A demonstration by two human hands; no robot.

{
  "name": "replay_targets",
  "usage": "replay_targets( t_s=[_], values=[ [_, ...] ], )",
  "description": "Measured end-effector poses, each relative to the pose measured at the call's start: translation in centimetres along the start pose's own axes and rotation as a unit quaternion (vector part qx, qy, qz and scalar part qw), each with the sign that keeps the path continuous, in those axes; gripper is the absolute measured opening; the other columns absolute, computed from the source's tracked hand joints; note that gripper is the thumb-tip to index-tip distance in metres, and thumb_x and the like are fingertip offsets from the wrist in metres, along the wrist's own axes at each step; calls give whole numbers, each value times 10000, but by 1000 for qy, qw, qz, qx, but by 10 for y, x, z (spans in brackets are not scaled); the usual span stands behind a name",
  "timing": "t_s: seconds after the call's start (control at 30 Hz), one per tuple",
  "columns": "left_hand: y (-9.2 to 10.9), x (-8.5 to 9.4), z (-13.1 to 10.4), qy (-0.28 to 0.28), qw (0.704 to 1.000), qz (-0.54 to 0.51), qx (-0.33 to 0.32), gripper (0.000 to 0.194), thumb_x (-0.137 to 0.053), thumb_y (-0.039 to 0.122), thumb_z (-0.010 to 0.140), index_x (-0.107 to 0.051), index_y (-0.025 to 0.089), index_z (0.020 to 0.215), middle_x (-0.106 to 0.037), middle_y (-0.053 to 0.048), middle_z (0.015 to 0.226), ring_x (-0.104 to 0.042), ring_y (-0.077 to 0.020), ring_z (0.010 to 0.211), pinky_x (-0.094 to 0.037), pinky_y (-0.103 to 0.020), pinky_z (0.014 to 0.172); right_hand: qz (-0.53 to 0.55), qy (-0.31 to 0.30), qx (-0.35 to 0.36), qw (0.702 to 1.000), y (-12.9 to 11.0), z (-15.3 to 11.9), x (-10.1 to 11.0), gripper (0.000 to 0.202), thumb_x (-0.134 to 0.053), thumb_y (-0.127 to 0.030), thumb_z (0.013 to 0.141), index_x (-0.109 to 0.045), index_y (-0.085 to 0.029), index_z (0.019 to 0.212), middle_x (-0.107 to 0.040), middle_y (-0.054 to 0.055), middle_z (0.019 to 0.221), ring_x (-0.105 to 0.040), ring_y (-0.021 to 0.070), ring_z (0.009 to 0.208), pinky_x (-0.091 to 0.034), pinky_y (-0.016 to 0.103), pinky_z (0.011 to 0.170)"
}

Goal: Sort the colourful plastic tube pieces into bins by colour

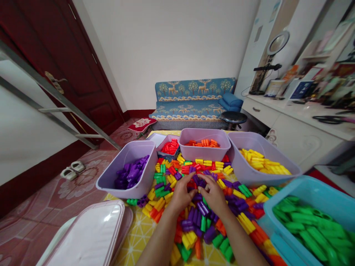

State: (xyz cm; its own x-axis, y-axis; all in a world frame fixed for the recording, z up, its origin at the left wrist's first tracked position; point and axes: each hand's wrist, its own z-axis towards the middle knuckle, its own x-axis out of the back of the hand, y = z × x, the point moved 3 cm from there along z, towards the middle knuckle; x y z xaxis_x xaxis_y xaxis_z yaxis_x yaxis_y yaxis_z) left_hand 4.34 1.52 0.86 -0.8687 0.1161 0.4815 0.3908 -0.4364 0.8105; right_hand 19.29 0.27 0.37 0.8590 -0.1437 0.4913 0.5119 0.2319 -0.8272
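Both hands meet over a mixed heap of tube-shaped plastic pieces in purple, yellow, green, orange and red. My left hand (181,191) curls its thumb and forefinger around purple plastic pieces (198,180) in the gap between the hands. From the other side, my right hand (213,193) closes on the same purple cluster with bent fingers. How many pieces each hand grips is partly hidden. Just below lie more loose purple pieces (203,208), with yellow pieces (189,239) and green pieces (223,245) nearer the forearms.
Around the heap stand a lilac bin (104,177) of purple pieces, a small box (173,157) of red ones, a lilac bin (203,152) of orange, another (263,180) of yellow and a turquoise bin (280,229) of green. Stacked lids (88,232) lie at left on the yellow tablecloth (133,236).
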Motion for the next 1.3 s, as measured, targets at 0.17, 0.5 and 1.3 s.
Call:
replay_targets(
  t_s=[0.17, 0.5, 1.3],
  values=[
    [11, 1, 0, 19, 999, 14, -34, 518, -568, 52, 730, -570, 199, 1227, -635, -80, 1155, -566, -218, 1089, -433, -383, 986, 35, -9, -11, 999, 0, -2, -3, 451, -567, -231, 751, -567, -203, 1202, -623, -21, 709, -463, 103, 496, -423, 246, 540],
    [23, 4, -2, 22, 996, -15, -87, 662, -379, -98, 644, -602, 227, 1176, -576, -61, 1180, -533, -180, 1129, -433, -361, 1012, -93, -36, 10, 995, -10, -3, 3, 315, -553, -204, 758, -636, -197, 1062, -644, 65, 1033, -611, 213, 867, -472, 356, 791],
    [25, -1, -4, -38, 993, 72, -82, 675, -480, -15, 672, -507, 230, 1301, -507, -99, 1294, -467, -244, 1200, -396, -428, 1025, -95, -17, 30, 995, -28, -8, 4, 178, -560, -247, 775, -668, -214, 913, -638, 44, 925, -601, 169, 699, -477, 303, 666]
  ],
)
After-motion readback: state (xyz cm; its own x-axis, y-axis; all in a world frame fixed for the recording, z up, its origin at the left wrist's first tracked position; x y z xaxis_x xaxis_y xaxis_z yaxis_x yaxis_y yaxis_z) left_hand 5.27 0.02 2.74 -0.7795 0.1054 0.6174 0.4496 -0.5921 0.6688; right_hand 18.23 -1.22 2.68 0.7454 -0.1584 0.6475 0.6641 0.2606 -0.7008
